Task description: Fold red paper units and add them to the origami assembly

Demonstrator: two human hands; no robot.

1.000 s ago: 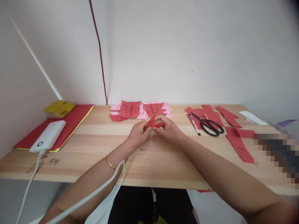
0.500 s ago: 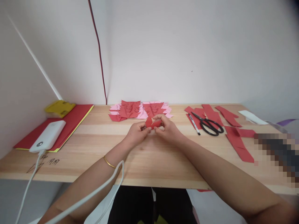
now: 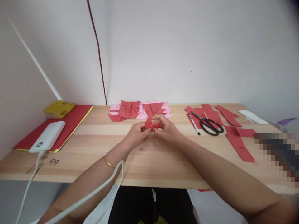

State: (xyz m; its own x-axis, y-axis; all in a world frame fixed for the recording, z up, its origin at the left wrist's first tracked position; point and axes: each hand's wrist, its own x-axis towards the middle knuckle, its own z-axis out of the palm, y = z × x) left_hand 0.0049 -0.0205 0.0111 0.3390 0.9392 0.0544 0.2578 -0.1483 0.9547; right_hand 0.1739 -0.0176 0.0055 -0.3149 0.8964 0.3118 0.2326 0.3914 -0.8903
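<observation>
A small folded piece of red paper (image 3: 151,123) is pinched between both my hands just above the middle of the wooden table (image 3: 149,158). My left hand (image 3: 136,134) grips its left side with closed fingers. My right hand (image 3: 166,130) grips its right side, fingers curled round it. A gold bangle sits on my left wrist. Just beyond my hands lies a pile of folded red and pink paper pieces (image 3: 139,110) against the wall.
Black scissors (image 3: 209,125) and a pen (image 3: 194,123) lie on red paper strips (image 3: 235,137) at the right. At the left a white power bank (image 3: 48,136) with a cable rests on red sheets (image 3: 70,119), beside a yellow pack (image 3: 59,108). A white slip (image 3: 252,117) lies far right.
My hands have turned the red paper a little between the fingertips, so more of its upper flap shows. Nothing else on the table has moved.
</observation>
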